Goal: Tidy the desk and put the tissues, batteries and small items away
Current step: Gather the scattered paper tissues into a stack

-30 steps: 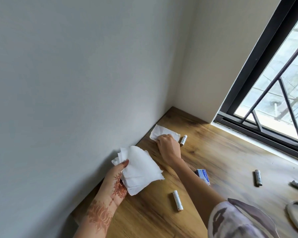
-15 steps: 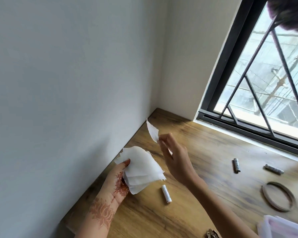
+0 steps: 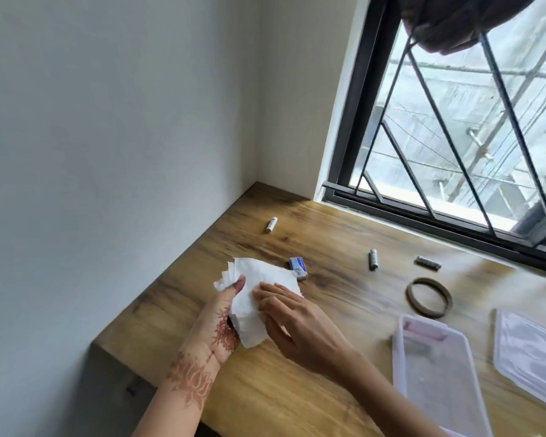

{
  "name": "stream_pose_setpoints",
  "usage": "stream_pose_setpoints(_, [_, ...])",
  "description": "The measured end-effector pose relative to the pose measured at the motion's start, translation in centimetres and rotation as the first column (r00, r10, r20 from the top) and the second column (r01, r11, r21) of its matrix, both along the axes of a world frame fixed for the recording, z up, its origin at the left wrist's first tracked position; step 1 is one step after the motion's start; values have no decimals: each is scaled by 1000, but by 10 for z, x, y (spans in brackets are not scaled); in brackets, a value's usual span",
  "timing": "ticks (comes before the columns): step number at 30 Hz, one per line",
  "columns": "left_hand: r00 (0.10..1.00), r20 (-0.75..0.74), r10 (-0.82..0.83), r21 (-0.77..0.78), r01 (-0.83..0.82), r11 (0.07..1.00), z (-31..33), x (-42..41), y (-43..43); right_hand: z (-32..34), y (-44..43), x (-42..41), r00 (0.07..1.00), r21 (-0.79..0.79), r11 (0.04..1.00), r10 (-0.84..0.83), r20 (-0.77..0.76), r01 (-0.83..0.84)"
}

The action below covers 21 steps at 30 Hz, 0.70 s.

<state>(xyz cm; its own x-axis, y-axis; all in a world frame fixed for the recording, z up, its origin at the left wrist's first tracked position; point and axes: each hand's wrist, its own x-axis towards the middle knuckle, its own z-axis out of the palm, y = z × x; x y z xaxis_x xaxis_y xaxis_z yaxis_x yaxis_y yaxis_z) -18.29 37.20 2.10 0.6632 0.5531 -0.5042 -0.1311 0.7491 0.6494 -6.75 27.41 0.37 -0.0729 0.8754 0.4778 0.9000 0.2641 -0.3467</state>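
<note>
My left hand (image 3: 218, 323), marked with henna, grips a stack of white tissues (image 3: 259, 279) just above the wooden desk (image 3: 297, 389), thumb on top. My right hand (image 3: 297, 323) lies flat on that stack, fingers pressing its top sheet. Three batteries lie loose on the desk: one far back near the corner (image 3: 271, 224), one in the middle (image 3: 373, 258), one towards the window (image 3: 428, 263). A small blue and white box (image 3: 298, 268) sits just beyond the tissues.
A brown ring (image 3: 429, 297) lies right of the batteries. A clear plastic box with pink rim (image 3: 435, 380) stands at the right front, its lid (image 3: 530, 357) beside it. A white wall borders the desk's left; a barred window (image 3: 454, 152) runs along the back.
My right hand lifted a single tissue from near the wall, carried it over and laid it on the stack in my left hand. The view swung right, showing the plastic box.
</note>
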Motion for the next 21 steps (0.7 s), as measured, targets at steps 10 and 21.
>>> stream_pose_setpoints(10, [998,-51,-38,67,41,997,10,9,-63,12,-87,8,948,77,965,-228,-221,250])
stream_pose_setpoints(21, [979,-22,-201,68,202,977,20,33,-167,28,-216,20,713,114,750,-554,-430,652])
